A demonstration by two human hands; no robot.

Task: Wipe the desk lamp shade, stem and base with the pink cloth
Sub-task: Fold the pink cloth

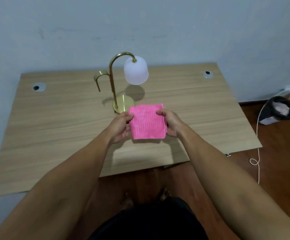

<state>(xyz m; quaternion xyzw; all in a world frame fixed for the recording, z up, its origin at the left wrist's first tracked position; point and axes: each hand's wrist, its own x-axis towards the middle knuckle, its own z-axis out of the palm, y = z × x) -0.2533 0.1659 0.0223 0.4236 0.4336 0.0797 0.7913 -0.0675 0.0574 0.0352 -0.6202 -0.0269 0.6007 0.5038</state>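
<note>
A folded pink cloth is held flat above the middle of the wooden desk. My left hand grips its left edge and my right hand grips its right edge. Just behind the cloth stands the desk lamp: a round brass base, partly covered by the cloth's far corner, a curved brass stem with a small side hook, and a frosted white shade hanging to the right of the stem. Neither hand touches the lamp.
The desk stands against a pale blue wall and has two round cable holes. On the wooden floor to the right lie a dark lined bin and a pale cord. My feet show below the desk's near edge.
</note>
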